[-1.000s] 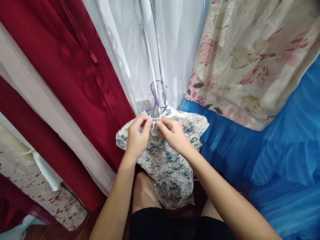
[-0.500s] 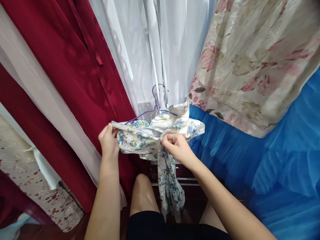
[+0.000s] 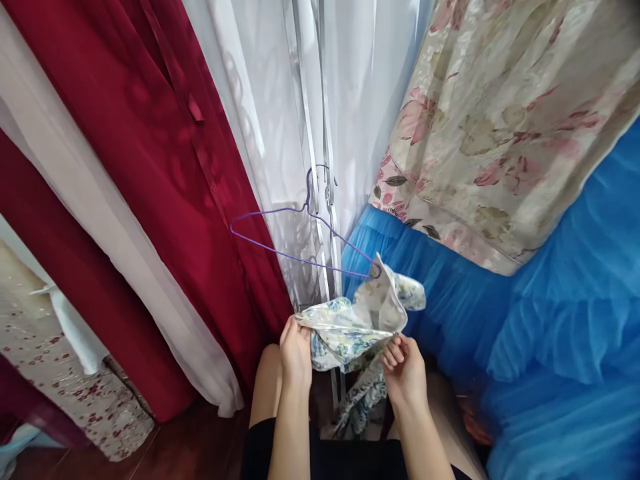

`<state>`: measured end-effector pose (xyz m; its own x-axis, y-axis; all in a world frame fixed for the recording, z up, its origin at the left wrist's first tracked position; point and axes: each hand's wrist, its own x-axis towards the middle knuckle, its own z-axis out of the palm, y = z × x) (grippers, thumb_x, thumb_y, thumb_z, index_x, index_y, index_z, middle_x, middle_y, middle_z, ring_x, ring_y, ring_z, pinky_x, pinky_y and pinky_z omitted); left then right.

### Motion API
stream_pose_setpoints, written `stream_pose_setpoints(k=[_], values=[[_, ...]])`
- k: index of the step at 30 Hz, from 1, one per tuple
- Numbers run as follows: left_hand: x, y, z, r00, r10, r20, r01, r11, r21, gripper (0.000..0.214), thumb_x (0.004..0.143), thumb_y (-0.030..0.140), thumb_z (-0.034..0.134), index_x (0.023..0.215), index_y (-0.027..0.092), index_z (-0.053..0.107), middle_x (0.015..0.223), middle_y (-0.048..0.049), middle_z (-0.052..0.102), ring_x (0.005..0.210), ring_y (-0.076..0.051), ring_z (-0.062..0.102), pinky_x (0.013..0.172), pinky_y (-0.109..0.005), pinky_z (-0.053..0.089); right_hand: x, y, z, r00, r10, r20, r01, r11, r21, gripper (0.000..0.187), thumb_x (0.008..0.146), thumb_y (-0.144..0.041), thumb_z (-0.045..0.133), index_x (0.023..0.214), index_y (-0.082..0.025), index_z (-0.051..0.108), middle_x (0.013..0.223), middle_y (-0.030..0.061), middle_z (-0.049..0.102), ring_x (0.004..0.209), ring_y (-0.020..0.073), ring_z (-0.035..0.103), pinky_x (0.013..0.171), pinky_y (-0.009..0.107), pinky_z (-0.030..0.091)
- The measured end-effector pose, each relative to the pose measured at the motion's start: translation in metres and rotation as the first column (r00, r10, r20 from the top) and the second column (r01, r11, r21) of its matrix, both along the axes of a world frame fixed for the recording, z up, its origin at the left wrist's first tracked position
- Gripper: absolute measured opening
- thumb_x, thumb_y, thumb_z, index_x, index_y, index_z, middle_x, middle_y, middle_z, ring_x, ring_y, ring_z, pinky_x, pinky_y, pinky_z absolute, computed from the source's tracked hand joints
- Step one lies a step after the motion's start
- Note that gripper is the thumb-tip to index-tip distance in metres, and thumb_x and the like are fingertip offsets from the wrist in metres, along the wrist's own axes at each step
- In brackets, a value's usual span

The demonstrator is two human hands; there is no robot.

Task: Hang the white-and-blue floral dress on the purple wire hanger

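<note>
A white floral garment [image 3: 345, 327] with blue and yellow blossoms is stretched between my two hands, low in the view. My left hand [image 3: 296, 350] pinches its left edge. On the other side, my right hand [image 3: 404, 367] grips the fabric with curled fingers. A purple wire hanger [image 3: 280, 253] hangs by its hook from a metal stand [image 3: 323, 173]. Its right end still touches the garment's raised upper part; its left end is bare. The lower part of the garment dangles beneath my hands in a twisted fold.
Dark red cloth [image 3: 165, 200] hangs on the left, beside pale pink fabric [image 3: 110, 233]. White drapes [image 3: 260, 100] hang behind the stand. To the right are a beige floral dress [image 3: 480, 147] and blue ruffled tulle [image 3: 545, 347]. Reddish-brown floor tiles [image 3: 185, 440] show below.
The garment's left side has come off the hanger, baring most of the purple wire. Both hands have moved down and rightward with the cloth, and the hanger has tilted down to the right.
</note>
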<state>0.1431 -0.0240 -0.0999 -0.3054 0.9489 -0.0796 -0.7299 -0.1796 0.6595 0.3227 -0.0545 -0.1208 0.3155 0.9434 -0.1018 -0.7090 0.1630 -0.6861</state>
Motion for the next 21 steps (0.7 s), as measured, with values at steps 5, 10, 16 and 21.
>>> stream_pose_setpoints(k=[5, 10, 16, 21], values=[[0.053, -0.045, 0.021, 0.941, -0.159, -0.297, 0.196, 0.976, 0.098, 0.024, 0.093, 0.043, 0.064, 0.096, 0.019, 0.068, 0.097, -0.0065, 0.07, 0.092, -0.021, 0.065, 0.083, -0.03, 0.049, 0.005, -0.011, -0.001, 0.966, 0.017, 0.256, -0.016, 1.0, -0.007, 0.03, 0.08, -0.038, 0.076, 0.064, -0.023, 0.056, 0.057, -0.0044, 0.047, 0.049, 0.0127, 0.043, 0.047, 0.027, 0.039], [0.076, -0.07, 0.045, 0.787, -0.154, -0.598, 0.316, 0.933, 0.175, 0.025, 0.099, 0.042, 0.054, 0.096, 0.023, 0.069, 0.108, -0.0082, 0.069, 0.105, -0.026, 0.064, 0.089, -0.035, 0.048, -0.004, -0.026, 0.028, 0.881, 0.29, 0.374, -0.323, 0.946, 0.025, 0.038, 0.085, -0.061, 0.069, 0.097, -0.026, 0.075, 0.095, 0.0051, 0.074, 0.101, 0.0285, 0.065, 0.091, 0.039, 0.05], [0.056, -0.07, 0.057, 0.678, -0.097, -0.729, 0.353, 0.913, 0.207, 0.042, 0.092, 0.041, 0.066, 0.132, 0.031, 0.06, 0.155, -0.0085, 0.043, 0.147, -0.031, 0.034, 0.12, -0.041, 0.026, -0.007, -0.046, 0.027, 0.663, 0.74, 0.112, -0.742, 0.67, -0.03, 0.072, 0.085, -0.081, 0.049, 0.126, -0.026, 0.07, 0.122, 0.0117, 0.072, 0.124, 0.0312, 0.061, 0.108, 0.047, 0.042], [0.035, -0.08, 0.032, 0.451, -0.438, -0.778, 0.701, 0.713, 0.005, 0.07, 0.091, 0.071, 0.046, 0.143, 0.024, 0.048, 0.119, -0.0148, 0.066, 0.108, -0.032, 0.063, 0.093, -0.041, 0.047, 0.024, -0.053, 0.026, 0.558, 0.797, 0.231, -0.828, 0.554, 0.089, 0.083, 0.059, -0.093, 0.061, 0.096, -0.022, 0.079, 0.097, 0.0161, 0.077, 0.106, 0.038, 0.069, 0.093, 0.049, 0.05]])
